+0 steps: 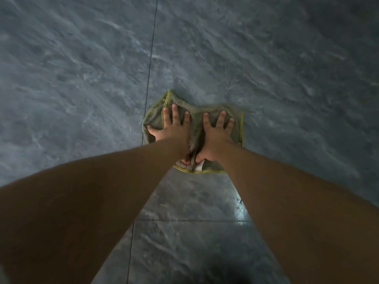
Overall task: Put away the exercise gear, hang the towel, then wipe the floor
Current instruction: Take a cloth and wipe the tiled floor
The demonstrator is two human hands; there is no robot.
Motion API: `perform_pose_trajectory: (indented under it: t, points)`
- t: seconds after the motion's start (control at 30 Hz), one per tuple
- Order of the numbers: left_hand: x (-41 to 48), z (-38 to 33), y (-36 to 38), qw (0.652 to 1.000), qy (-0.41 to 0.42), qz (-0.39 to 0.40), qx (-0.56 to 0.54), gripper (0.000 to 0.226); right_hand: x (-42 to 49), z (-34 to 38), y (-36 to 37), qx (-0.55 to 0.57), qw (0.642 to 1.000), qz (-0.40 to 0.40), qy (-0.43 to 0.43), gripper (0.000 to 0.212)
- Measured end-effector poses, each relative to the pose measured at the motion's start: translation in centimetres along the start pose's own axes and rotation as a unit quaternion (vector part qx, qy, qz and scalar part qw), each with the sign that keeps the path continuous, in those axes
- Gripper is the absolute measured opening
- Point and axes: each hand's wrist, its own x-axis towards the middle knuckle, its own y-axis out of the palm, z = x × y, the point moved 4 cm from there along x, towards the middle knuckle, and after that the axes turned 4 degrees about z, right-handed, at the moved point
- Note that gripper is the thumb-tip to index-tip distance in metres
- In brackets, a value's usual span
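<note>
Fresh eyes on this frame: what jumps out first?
Centre frame, the left hand and right hand press flat, fingers spread, on a rumpled grey-green cloth with yellow trim. Around it lies dark grey marbled floor, with a grout line running up from the cloth's left edge.

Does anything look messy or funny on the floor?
Nothing much. The cloth is bunched up in a ridge between the left hand and right hand, which press it on the floor, instead of lying flat.
</note>
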Motion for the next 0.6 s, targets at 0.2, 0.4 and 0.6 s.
perform_pose_trajectory:
  t: [0.2,0.4,0.6]
  points:
    - [1.9,-0.6,-2.5,1.000,0.014,0.000,0.004,0.146,1.4,0.3,-2.8,0.000,1.000,0.004,0.003,0.150]
    - [3.3,-1.5,-4.4,1.000,0.017,0.004,0.013,0.148,3.0,0.1,-4.9,0.001,1.000,0.005,0.002,0.151]
    - [3.3,-1.7,-4.5,1.000,0.018,0.004,0.021,0.146,3.2,-0.1,-4.8,0.012,1.000,0.004,-0.004,0.149]
